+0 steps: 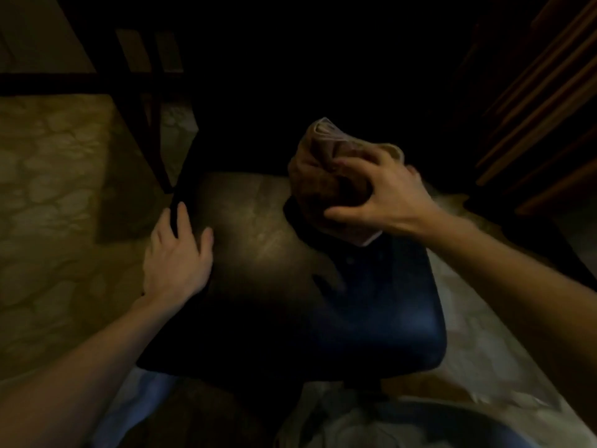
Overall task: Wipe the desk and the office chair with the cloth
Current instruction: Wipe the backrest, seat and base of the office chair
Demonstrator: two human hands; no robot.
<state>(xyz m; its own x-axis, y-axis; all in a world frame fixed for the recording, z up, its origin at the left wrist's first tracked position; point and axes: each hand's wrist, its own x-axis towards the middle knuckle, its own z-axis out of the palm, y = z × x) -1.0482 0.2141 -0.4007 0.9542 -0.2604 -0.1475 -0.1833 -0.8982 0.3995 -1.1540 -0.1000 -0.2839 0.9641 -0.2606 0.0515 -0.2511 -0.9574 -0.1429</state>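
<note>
Below you, in the middle of the view, sits the office chair seat [268,253]. It is dark and smooth, with a blue shine on its side at 4 o'clock.

Your right hand [378,195] is at 1 o'clock from the middle of the seat, over its far right part. It is grasping the cloth [319,169]. The cloth is brown and all bunched up into a lump. Your thumb [342,215] is curled under the near side of the lump, and your other fingers [358,163] are curled over the top. Most of the cloth pokes out of your hand toward 11 o'clock. A small pale corner hangs out under your hand at 6 o'clock. Another pale edge peeks out past your knuckles at 1 o'clock. You cannot tell if the cloth is touching the seat or is just above it. It is too dark there.

Your left hand [176,258] is at 9 o'clock, lying flat on the left edge of the seat. Its fingers are straight and it holds nothing.

A dark frame [135,101] stands at 11 o'clock. Brown wooden slats [533,108] are at 2 o'clock. The floor [48,189] at 9 o'clock has a round stone pattern.
</note>
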